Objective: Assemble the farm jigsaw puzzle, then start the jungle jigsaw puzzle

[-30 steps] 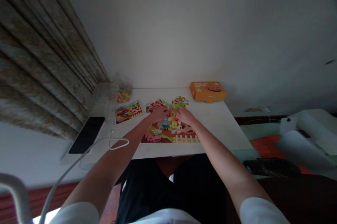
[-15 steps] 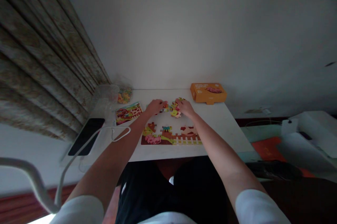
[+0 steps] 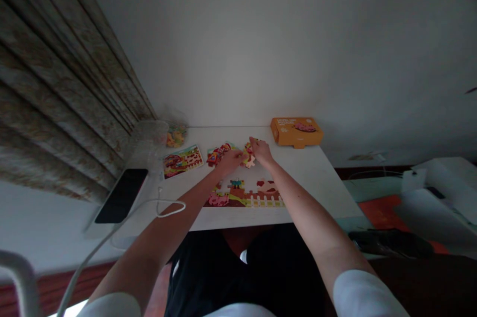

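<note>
Left hand (image 3: 231, 159): fingers bent and drawn together, tips at the left side of a joined puzzle section with a cow's face (image 3: 249, 157); whether they pinch a piece cannot be told at this scale. Right hand (image 3: 262, 152): palm down, fingers curled over the upper right of the same section, partly hiding it; whether it grips or merely touches cannot be told. The two hands lie near each other but apart, with the cow's-face section between them.

Just beyond the left hand, a puzzle section with a red barn (image 3: 219, 150) lies flat, partly covered by that hand. Nearer the person, and separated from both upper sections by bare tabletop, lies the lower puzzle section (image 3: 265, 201), showing a pink pig at left, a white fence at right and brown-and-white cow patches above the fence. Its upper edge is uneven; the left forearm overlaps its left end, the right forearm its right end.

Left of the barn section: a picture card (image 3: 182, 160) bearing a farm scene with a barn, a cow and a fence. Behind the card: a clear bag of coloured pieces (image 3: 176, 136), beside a transparent plastic tray (image 3: 151, 133). Front left: a dark-screened phone (image 3: 122, 195) and a looped white cable (image 3: 171, 201). Back right: an orange puzzle box (image 3: 297, 132), near the wall. All rest on a white table (image 3: 309, 178), except the cable, whose support is unclear.
</note>
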`<state>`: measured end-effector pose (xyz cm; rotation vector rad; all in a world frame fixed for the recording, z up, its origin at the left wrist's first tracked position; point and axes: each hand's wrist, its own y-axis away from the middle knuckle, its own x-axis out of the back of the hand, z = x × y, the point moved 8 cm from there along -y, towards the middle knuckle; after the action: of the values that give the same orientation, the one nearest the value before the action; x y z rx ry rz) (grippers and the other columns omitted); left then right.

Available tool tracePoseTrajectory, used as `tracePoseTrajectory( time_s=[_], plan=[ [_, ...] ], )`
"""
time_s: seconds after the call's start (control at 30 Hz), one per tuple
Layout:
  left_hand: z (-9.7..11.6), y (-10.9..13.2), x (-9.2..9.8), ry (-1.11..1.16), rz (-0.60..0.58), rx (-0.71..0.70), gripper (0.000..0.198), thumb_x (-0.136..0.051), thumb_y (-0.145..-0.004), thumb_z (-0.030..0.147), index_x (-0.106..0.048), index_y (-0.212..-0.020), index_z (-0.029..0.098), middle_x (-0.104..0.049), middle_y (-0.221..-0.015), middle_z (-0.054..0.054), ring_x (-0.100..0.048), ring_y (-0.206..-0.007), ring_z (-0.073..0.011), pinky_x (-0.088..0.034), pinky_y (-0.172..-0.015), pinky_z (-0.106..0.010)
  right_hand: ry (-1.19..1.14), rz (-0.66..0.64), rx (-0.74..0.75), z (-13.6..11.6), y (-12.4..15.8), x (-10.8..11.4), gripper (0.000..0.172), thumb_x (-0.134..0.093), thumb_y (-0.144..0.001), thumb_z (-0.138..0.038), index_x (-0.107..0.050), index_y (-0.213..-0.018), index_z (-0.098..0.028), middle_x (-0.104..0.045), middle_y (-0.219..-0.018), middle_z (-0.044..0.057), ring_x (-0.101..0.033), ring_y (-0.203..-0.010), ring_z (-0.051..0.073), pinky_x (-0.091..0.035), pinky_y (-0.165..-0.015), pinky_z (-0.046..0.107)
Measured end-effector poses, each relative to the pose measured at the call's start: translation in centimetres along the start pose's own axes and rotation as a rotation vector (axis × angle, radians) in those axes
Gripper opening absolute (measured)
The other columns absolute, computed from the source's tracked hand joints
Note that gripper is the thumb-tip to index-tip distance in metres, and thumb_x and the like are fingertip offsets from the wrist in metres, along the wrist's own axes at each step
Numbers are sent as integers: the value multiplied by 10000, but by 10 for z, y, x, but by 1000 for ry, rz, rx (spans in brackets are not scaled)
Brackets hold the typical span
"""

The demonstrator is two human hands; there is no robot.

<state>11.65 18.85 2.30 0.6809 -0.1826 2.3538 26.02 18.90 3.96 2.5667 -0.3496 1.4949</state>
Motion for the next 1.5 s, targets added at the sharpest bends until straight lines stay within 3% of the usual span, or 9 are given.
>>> tracePoseTrajectory(
  time_s=[0.2, 0.3, 0.4, 0.6, 0.7, 0.8, 1.0, 1.3, 1.5],
  plan=[
    [-4, -5, 18, -149, 56, 61, 431, -470, -980, 488, -689, -806, 159, -645, -716, -27, -590, -709, -181, -432, -669, -291, 150, 51, -94, 12, -1, 4, 701, -144, -1088, -531, -744, -1072, -169, -747, -1100, 174, -689, -1062, 273, -455, -876, 330],
    [-7, -4, 44, -401, 220, 152, 307, -512, -981, 380, -711, -1075, 166, -715, -1072, -103, -652, -996, -247, -482, -834, -335, 216, 99, -85, 15, 1, 4, 594, -245, -1087, -505, -707, -1176, -141, -684, -1240, 207, -601, -1203, 310, -420, -995, 433],
    [-2, 14, 60, -651, 353, 121, 359, -545, -979, 363, -639, -1279, 189, -621, -1351, -141, -582, -1233, -290, -457, -1005, -407, 238, 210, -8, 16, 12, 10, 479, -361, -1070, -471, -664, -1269, -158, -610, -1377, 198, -510, -1294, 325, -344, -1086, 525],
    [-10, 96, 34, -843, 167, -90, 417, -526, -995, 470, -633, -1302, 209, -647, -1339, -132, -596, -1231, -302, -456, -1058, -446, 218, 182, 337, 19, 88, 5, 443, -399, -1052, -447, -668, -1292, -189, -597, -1421, 161, -505, -1320, 304, -371, -1095, 472],
    [-16, 133, 19, -879, 142, -86, 457, -543, -985, 487, -614, -1335, 202, -630, -1354, -138, -574, -1247, -309, -448, -1071, -452, 272, 133, 369, 27, 136, -6, 489, -429, -1033, -531, -639, -1320, -195, -555, -1477, 151, -489, -1345, 314, -362, -1099, 485],
    [-15, 150, 11, -918, 187, -28, 484, -569, -967, 492, -594, -1356, 204, -601, -1358, -151, -549, -1235, -326, -436, -1059, -464, 296, 126, 370, 30, 166, -11, 508, -498, -998, -582, -627, -1295, -190, -588, -1423, 161, -519, -1291, 319, -354, -1078, 487],
    [-12, 141, 11, -964, 210, 96, 523, -527, -968, 564, -611, -1284, 156, -611, -1183, -175, -556, -1119, -339, -430, -968, -462, 343, 108, 333, 25, 162, -10, 422, -542, -966, -604, -639, -1055, -202, -669, -1082, 127, -572, -1043, 298, -372, -919, 430],
    [-14, 124, 18, -939, 271, 202, 400, -528, -972, 527, -646, -1073, 159, -649, -1161, -178, -590, -1132, -323, -470, -912, -406, 414, 22, 228, 28, 137, -13, 483, -425, -1014, -622, -610, -1061, -178, -726, -982, 127, -646, -949, 281, -403, -832, 375],
    [-20, 114, 21, -847, 178, 274, 361, -435, -1019, 476, -657, -1033, 192, -721, -1051, -125, -668, -1021, -287, -489, -800, -366, 453, -56, 229, 26, 133, -16, 494, -398, -1041, -574, -691, -897, -203, -768, -904, 110, -705, -866, 247, -432, -755, 326]
  ],
)
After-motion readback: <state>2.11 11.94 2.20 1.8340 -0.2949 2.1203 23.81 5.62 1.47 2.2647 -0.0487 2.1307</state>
